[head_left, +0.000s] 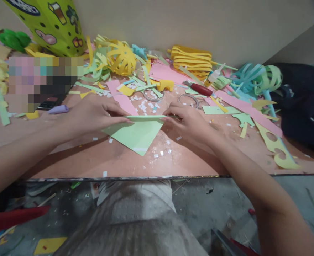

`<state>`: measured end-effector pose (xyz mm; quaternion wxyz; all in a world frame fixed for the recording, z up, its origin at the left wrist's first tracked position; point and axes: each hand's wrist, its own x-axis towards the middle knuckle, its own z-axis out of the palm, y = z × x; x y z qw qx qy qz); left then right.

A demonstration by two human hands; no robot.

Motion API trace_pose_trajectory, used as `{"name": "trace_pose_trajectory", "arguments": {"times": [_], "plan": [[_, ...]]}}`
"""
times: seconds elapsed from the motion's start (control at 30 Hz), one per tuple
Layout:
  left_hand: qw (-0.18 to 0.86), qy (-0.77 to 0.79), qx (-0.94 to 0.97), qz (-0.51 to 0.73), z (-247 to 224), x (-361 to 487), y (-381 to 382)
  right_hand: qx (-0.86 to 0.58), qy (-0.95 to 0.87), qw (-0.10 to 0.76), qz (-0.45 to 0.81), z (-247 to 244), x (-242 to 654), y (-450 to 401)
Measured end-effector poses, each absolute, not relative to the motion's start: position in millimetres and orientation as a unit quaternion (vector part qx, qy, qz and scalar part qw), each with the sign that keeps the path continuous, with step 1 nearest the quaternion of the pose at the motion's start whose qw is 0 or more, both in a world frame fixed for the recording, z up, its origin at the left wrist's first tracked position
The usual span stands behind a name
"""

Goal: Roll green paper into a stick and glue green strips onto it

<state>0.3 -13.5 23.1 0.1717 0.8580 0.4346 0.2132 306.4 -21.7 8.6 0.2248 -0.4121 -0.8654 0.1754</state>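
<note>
A light green paper (139, 133) lies near the front of the table, its far edge rolled into a thin tube and one corner pointing toward me. My left hand (98, 113) pinches the left end of the roll between thumb and fingers. At the right end, my right hand (185, 119) grips the roll the same way. A clear strip shows near the paper's close corner. Beyond the hands are two metal rings (153, 95) and a red-handled tool (202, 89).
Paper scraps, a pink strip (253, 112), yellow paper lanterns (121, 58), a glue bottle (214, 76) and a green patterned bag (52, 26) crowd the table (74, 163). A dark cap-like object (301, 106) sits at right.
</note>
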Motion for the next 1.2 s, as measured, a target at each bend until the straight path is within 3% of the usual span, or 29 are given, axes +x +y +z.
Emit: {"name": "trace_pose_trajectory", "arguments": {"times": [0.17,0.33,0.53,0.67,1.2], "plan": [[0.205,0.480,0.833,0.185,23,2,-9,-0.400,-0.869,0.283,0.070,-2,307,-17],[0.172,0.413,0.877,0.175,20,1,-5,-0.361,-0.878,0.316,0.002,-8,309,-13],[0.066,0.399,0.905,0.134,12,-3,-6,-0.394,-0.879,0.266,0.027,-1,309,-18],[-0.013,0.422,0.900,0.110,14,-3,-10,-0.395,-0.887,0.238,-0.033,0,308,-18],[-0.005,0.439,0.896,0.062,12,1,-7,-0.390,-0.888,0.209,-0.123,-2,310,-15]]}}
